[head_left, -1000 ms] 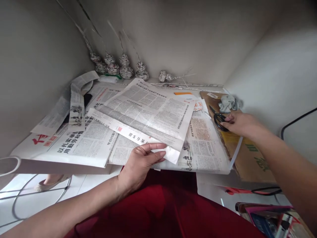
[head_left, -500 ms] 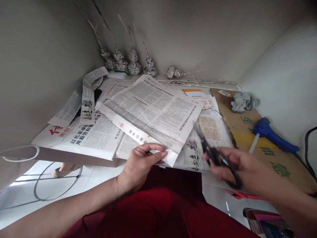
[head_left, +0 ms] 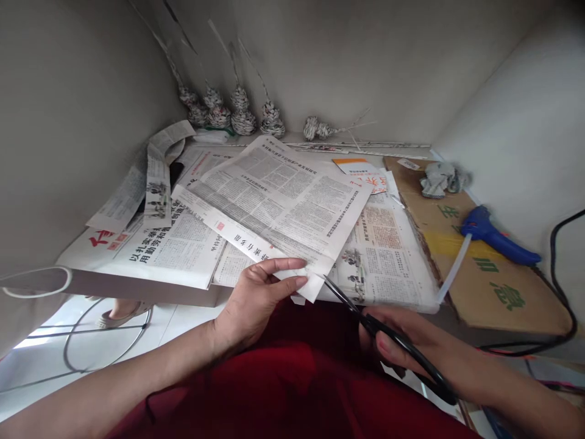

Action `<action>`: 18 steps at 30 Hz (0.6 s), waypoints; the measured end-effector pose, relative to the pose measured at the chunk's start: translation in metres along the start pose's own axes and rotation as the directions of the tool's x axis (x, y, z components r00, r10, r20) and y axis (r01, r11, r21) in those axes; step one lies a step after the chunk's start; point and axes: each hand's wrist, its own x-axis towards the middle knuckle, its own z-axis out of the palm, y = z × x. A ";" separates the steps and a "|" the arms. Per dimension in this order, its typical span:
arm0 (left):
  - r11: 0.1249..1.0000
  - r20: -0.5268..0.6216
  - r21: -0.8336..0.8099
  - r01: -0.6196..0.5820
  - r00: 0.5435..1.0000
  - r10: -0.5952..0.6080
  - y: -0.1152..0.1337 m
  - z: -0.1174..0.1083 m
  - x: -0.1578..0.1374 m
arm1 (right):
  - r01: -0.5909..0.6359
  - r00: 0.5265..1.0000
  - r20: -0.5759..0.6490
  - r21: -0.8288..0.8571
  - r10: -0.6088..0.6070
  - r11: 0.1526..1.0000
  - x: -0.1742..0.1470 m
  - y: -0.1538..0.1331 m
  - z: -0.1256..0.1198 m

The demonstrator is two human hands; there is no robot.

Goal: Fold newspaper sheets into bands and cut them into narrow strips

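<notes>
A sheet of newspaper [head_left: 283,195] lies slanted over other newspapers, one long edge folded over in a strip. My left hand [head_left: 260,292] pinches its near corner between thumb and forefinger. In my right hand [head_left: 402,341] is a pair of black-handled scissors [head_left: 365,317], fingers wrapped about the handles. The blade tips point up and left and reach the sheet's edge, just right of the pinched corner. Whether paper lies between the blades I cannot tell.
Several woven paper gourds [head_left: 242,113] stand along the back wall; another gourd [head_left: 317,128] lies on its side by thin paper rods. Cut strips [head_left: 158,183] rest at the left. On the right, a blue glue gun [head_left: 498,238] and crumpled cloth [head_left: 443,178] sit on cardboard [head_left: 493,292].
My right hand has brought the scissors left and down, so the tips now meet the newspaper's edge near the corner. My left hand keeps its pinch. The view has shifted slightly.
</notes>
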 end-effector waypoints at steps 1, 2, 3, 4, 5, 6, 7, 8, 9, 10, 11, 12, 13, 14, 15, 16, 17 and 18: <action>1.000 0.006 0.009 0.002 1.000 -0.002 0.000 -0.001 -0.001 | 0.006 1.000 0.006 -0.007 -0.006 1.000 0.003 -0.003 0.000; 1.000 0.013 0.019 0.006 1.000 -0.006 0.001 -0.001 -0.002 | 0.012 1.000 0.014 -0.016 -0.012 1.000 0.006 -0.005 -0.001; 1.000 0.021 0.028 0.014 1.000 -0.015 0.001 -0.002 -0.002 | 0.015 1.000 0.017 -0.022 -0.014 1.000 0.009 -0.007 -0.001; 0.999 0.031 0.035 0.022 0.999 -0.023 0.001 -0.002 -0.003 | 0.012 1.000 0.020 -0.025 -0.011 1.000 0.012 -0.009 -0.002; 0.999 0.041 0.041 0.029 0.999 -0.030 0.002 -0.003 -0.003 | 0.009 1.000 0.018 -0.024 -0.009 1.000 0.014 -0.010 -0.003; 0.998 0.052 0.044 0.034 0.998 -0.037 0.002 -0.004 -0.003 | 0.008 1.000 0.017 -0.023 -0.008 1.000 0.016 -0.011 -0.004; 0.998 0.062 0.044 0.040 0.997 -0.042 0.002 -0.005 -0.003 | 0.007 1.000 0.014 -0.024 -0.007 1.000 0.018 -0.011 -0.005; 0.998 0.072 0.043 0.043 0.996 -0.046 0.003 -0.005 -0.003 | 0.008 1.000 0.007 -0.028 -0.008 1.000 0.019 -0.011 -0.006; 0.998 0.081 0.041 0.046 0.996 -0.049 0.003 -0.006 -0.002 | 0.013 1.000 -0.002 -0.035 -0.013 0.999 0.020 -0.011 -0.006; 0.998 0.088 0.039 0.047 0.995 -0.050 0.003 -0.006 -0.002 | 0.019 1.000 -0.014 -0.042 -0.020 0.999 0.021 -0.010 -0.006; 0.998 0.094 0.038 0.047 0.994 -0.051 0.003 -0.007 -0.001 | 0.024 0.999 -0.031 -0.048 -0.026 0.999 0.021 -0.010 -0.006; 0.998 0.098 0.039 0.045 0.994 -0.048 0.003 -0.007 -0.001 | 0.027 0.998 -0.051 -0.053 -0.029 0.998 0.021 -0.010 -0.005; 0.998 0.102 0.042 0.040 0.994 -0.044 0.003 -0.008 -0.001 | 0.028 0.997 -0.072 -0.056 -0.032 0.998 0.021 -0.010 -0.004; 0.998 0.105 0.047 0.034 0.994 -0.039 0.002 -0.008 -0.001 | 0.027 0.996 -0.088 -0.059 -0.032 0.998 0.021 -0.011 -0.004; 0.998 0.108 0.050 0.030 0.994 -0.035 0.002 -0.009 -0.001 | 0.025 0.995 -0.098 -0.060 -0.031 0.998 0.021 -0.011 -0.003; 0.998 0.112 0.051 0.028 0.993 -0.034 0.002 -0.009 0.000 | 0.024 0.995 -0.095 -0.060 -0.030 0.998 0.022 -0.013 -0.003; 0.998 0.118 0.049 0.028 0.992 -0.034 0.002 -0.010 0.000 | 0.020 0.996 -0.081 -0.062 -0.025 0.998 0.022 -0.014 -0.004; 0.999 0.124 0.045 0.026 0.992 -0.032 0.002 -0.010 0.000 | 0.011 0.998 -0.056 -0.065 -0.015 0.998 0.022 -0.015 -0.005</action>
